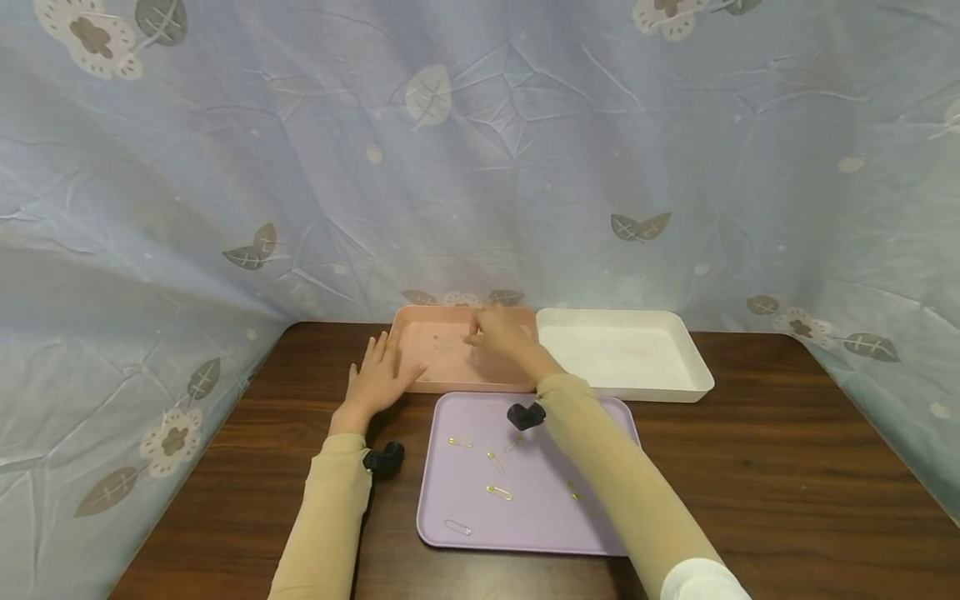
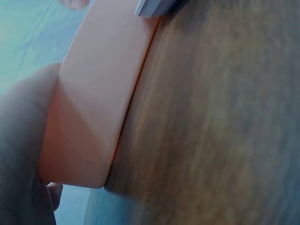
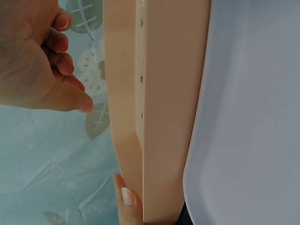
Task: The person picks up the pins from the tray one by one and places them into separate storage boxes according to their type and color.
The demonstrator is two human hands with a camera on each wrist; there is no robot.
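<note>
My right hand is above the pink tray, its fingers bent. The right wrist view shows thumb and fingertips near each other, with nothing visible between them. My left hand rests at the pink tray's front left corner, fingers spread, the thumb over the front rim. Small silver safety pins lie in the pink tray. On the lilac tray in front are several safety pins: gold ones such as one near the middle, and a silver one near the front left corner.
A white tray stands directly right of the pink one. All three trays are on a dark wooden table. A patterned cloth hangs behind the table. My right forearm crosses the lilac tray's right side.
</note>
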